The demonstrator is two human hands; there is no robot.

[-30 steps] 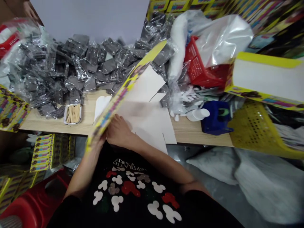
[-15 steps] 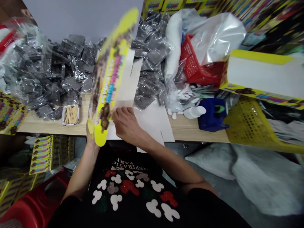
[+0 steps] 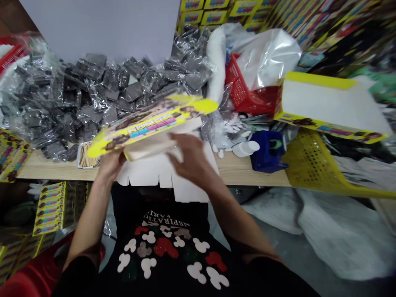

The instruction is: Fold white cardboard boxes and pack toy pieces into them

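Note:
A printed yellow carton (image 3: pixel 154 123), partly folded, tilts over the front of the table, its near side wall facing me. My left hand (image 3: pixel 111 164) grips its left end from below, the fingers mostly behind the card. At the right end, my right hand (image 3: pixel 192 156) is blurred, thumb and fingers apart, close to the white inner flap; whether it touches the flap is unclear. Beneath the carton lies white flat cardboard (image 3: pixel 148 171) with cut flaps, reaching past the table's front edge. Clear-wrapped dark packets (image 3: pixel 93 95) are piled behind.
A tray of wooden sticks (image 3: pixel 88 155) sits left of the carton. On the right are a white bottle (image 3: pixel 246 148), a blue tape dispenser (image 3: pixel 268 152), a red basket (image 3: pixel 247 88), an open carton (image 3: pixel 328 103) and a yellow basket (image 3: pixel 315 161).
The carton has swung from nearly upright to a low slant, its far end now toward the right. My right hand has moved right and its fingers have opened.

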